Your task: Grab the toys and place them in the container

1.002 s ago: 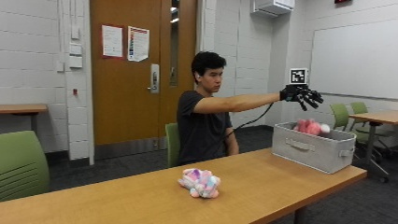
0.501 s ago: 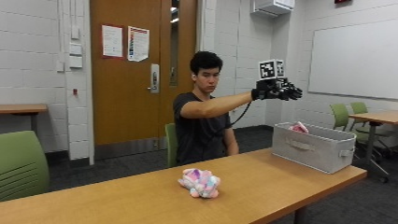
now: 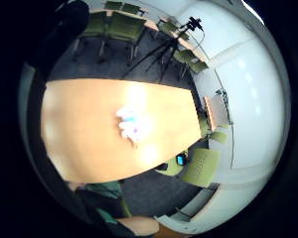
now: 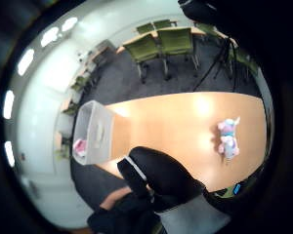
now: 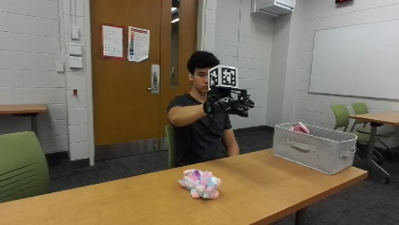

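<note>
- Plush toy (image 5: pixel 200 183) low in the middle of the frame, lying on the table (image 5: pixel 124 206), nothing touching it.
- Looks soft and squishy, pink and blue and white. Likely very light. Likely bends and squashes when squeezed, not breakable, not slippery.
- Best to grab round the fat middle of the body from above, with fingers on both sides. Small bits like legs or tail could flop if grabbed alone.
- Right hand (image 5: pixel 228 103) up in the air, in the middle of the frame, high over the table and well apart from the toy. Fingers hanging a little curled, holding nothing.
- Bin (image 5: pixel 314 147) at the right of the frame, standing on the table's right end, well apart from the toy. Grey, soft-looking sides, a handle on the front, open on top.
- Something pink (image 5: pixel 301 127) peeking over the bin's rim, likely another toy already inside. Seen in the thumb side view too, at one end of the bin (image 4: pixel 94 132).
- Bare table top between toy and bin, nothing in the way of a carry across.
- Green chair (image 5: pixel 22 164) at the left edge, more green chairs (image 5: pixel 349 117) and another table (image 5: pixel 377 117) at the far right, all off to the side.
- One toy on the table, so one more grab and drop likely left.
</note>
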The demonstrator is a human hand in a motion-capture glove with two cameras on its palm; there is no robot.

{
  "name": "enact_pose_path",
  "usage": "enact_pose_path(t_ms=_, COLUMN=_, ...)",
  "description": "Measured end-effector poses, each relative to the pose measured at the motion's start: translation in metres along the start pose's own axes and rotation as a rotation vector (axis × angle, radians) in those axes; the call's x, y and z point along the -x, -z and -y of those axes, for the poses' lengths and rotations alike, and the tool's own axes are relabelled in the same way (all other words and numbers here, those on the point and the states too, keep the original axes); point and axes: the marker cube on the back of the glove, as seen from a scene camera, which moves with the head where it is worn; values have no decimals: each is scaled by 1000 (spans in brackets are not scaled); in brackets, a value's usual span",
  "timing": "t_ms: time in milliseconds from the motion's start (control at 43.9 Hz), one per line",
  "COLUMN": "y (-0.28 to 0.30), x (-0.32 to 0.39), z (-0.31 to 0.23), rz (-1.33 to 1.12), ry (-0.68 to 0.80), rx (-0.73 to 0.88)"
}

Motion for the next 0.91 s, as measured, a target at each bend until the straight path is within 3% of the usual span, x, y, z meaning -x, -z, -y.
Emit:
enact_pose_path(t_ms=410, y=-104, x=-101, z=-2, rz=17, ry=-72, rx=6)
enact_pose_path(t_ms=751, y=-231, x=-137, z=-20, rz=56, ry=-164, rx=257)
enact_pose_path(t_ms=911, y=-264, x=-133, z=-34, rz=159, ry=-190, rx=326)
